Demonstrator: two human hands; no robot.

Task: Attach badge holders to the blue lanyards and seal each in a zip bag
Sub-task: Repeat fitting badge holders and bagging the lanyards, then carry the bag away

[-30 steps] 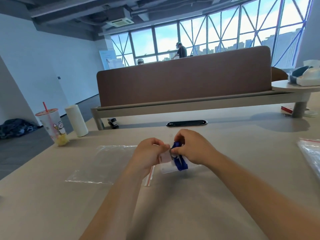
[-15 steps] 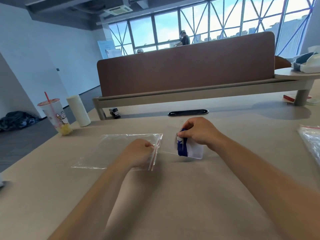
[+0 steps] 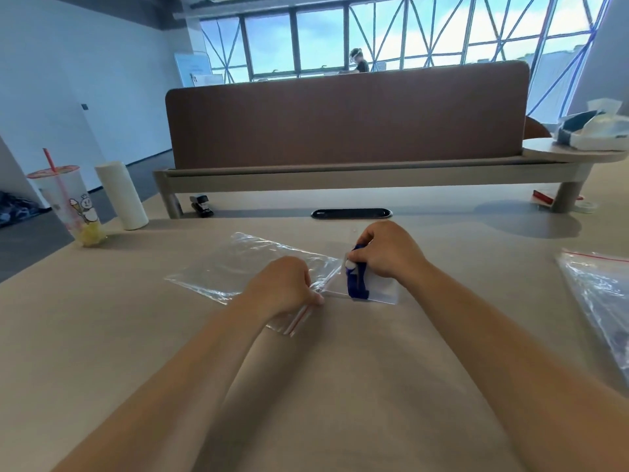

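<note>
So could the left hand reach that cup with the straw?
Probably, with a stretch: nothing upright stands between the left hand and the cup, though its fingers are pinching the zip bag.

Table [image 3: 340,386], far left: drink cup [image 3: 69,206] with red straw, white roll [image 3: 121,195] just beside. Black stapler [image 3: 201,205] below brown divider [image 3: 347,114].

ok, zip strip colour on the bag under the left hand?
Red, on the zip strip; head view.

I can read no writing anywhere; the drink cup [image 3: 66,202] shows only a cartoon print, no legible words.
</note>
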